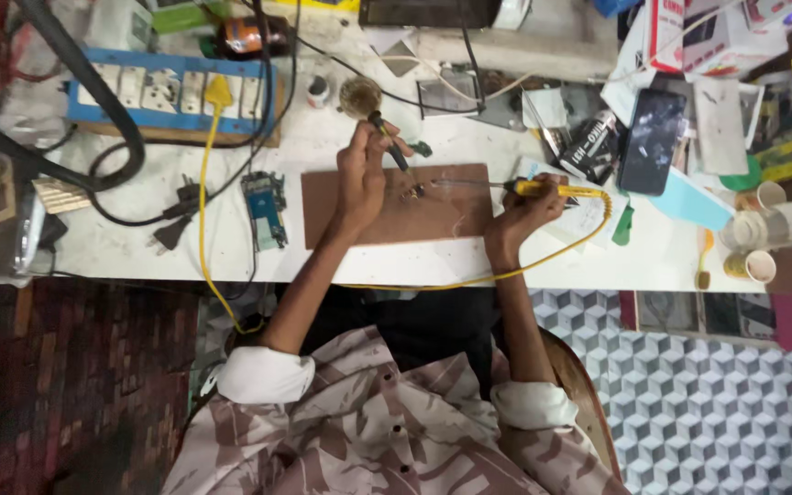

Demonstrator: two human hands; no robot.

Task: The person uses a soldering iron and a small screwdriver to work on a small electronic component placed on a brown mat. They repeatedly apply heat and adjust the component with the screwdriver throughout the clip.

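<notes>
My left hand (361, 174) holds a dark slim tool (389, 142) like tweezers, its tip on a small component (411, 192) lying on a brown board (396, 205). My right hand (522, 215) grips a yellow-handled soldering iron (543, 189). The iron's metal tip points left toward the same component. A yellow cord (543, 257) runs from the iron along the table's front edge.
A blue power strip (171, 92) with a yellow plug stands at the back left. A blue circuit board (264, 209) lies left of the brown board. A dark phone (651, 139), boxes, small cups (750, 266) and clutter crowd the right. A round tin (360, 95) sits behind.
</notes>
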